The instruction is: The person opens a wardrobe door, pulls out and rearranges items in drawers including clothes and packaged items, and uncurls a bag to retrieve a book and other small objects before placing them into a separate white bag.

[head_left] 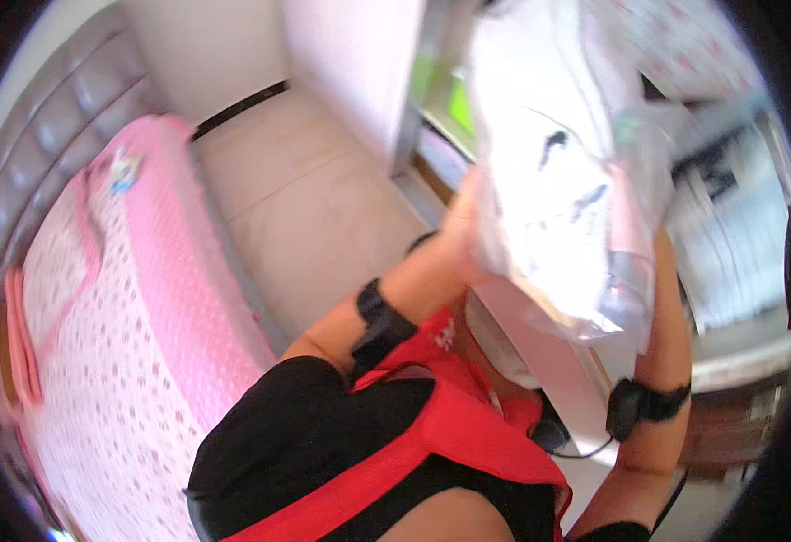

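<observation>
A large clear plastic bag (540, 262) with folded white fabric inside is held up in front of me, blurred by motion. Dark marks show on the white contents, and a pink piece lies along the right side. My left hand (469, 230) grips the bag's left edge, its fingers partly behind it. Up the bag's right side reaches my right forearm (666, 334); that hand is mostly hidden behind the plastic, so its fingers cannot be made out. Both forearms wear black straps with small boxes.
To the left stands a bed (97, 334) with pink dotted bedding and a padded grey headboard (70, 99). Tiled floor (296, 199) lies beside it. At the right are an open cabinet (404, 176), another white wrapped package (730, 244) and brown drawers (730, 425).
</observation>
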Motion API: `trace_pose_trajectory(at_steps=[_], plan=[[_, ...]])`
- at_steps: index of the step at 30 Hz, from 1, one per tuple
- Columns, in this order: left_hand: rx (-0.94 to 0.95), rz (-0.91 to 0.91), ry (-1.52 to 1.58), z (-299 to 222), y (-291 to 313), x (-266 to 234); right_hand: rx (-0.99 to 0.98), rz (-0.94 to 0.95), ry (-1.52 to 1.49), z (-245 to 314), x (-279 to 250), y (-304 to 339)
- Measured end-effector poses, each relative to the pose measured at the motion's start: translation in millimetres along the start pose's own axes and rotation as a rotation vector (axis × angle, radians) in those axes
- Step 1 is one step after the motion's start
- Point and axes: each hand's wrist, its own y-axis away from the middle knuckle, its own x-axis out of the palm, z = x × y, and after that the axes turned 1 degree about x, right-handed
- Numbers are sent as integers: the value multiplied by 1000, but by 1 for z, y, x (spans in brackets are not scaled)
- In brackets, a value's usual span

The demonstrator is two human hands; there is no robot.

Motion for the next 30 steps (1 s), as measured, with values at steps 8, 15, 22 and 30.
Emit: trace_pose_trajectory(at_steps=[8,15,22,30], plan=[[-5,-68,21,-23,13,6,-110,152,319,11,26,-2],[62,-141,-111,-39,-17,18,-287,73,578,15,14,-14],[175,-233,-181,-86,23,26,-431,113,1425,-38,-58,32],[197,-295,-99,-104,40,11,-25,-152,424,-24,-107,33]])
